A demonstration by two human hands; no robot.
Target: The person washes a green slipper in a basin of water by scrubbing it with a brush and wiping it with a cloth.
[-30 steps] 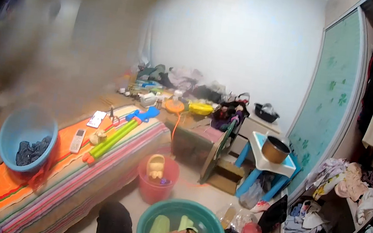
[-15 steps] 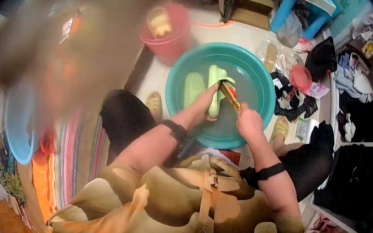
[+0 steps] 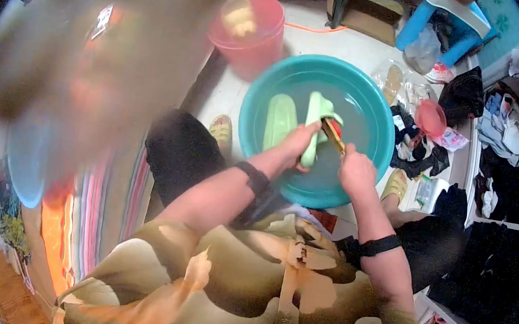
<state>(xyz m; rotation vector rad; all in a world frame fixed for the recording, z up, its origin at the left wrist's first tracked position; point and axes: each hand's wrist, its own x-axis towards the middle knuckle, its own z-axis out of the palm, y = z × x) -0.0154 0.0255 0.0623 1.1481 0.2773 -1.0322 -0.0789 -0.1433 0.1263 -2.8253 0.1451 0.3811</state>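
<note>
My left hand [image 3: 300, 143] is closed around a light green slipper [image 3: 314, 111], tilted on its side above the water in a teal basin [image 3: 253, 99]. In my right hand [image 3: 357, 170] is a scrub brush [image 3: 335, 138] with a yellowish-brown handle and some red on it. Its far end reaches in under the slipper's strap, so the bristles are hidden. The mate, a second light green slipper [image 3: 280, 120], lies in the cloudy water on the basin's left side.
Beyond the basin at left stands a pink bucket [image 3: 251, 49] with something pale yellow in it. A red scoop [image 3: 431, 118] and dark clothes [image 3: 419, 155] lie to the right. A large blurred shape [image 3: 102, 62] covers the upper left; a striped cloth [image 3: 97, 213] lies below it.
The whole view has shifted slightly, so the basin sits farther right in it. Both hands keep their grips, with the brush still at the slipper's strap.
</note>
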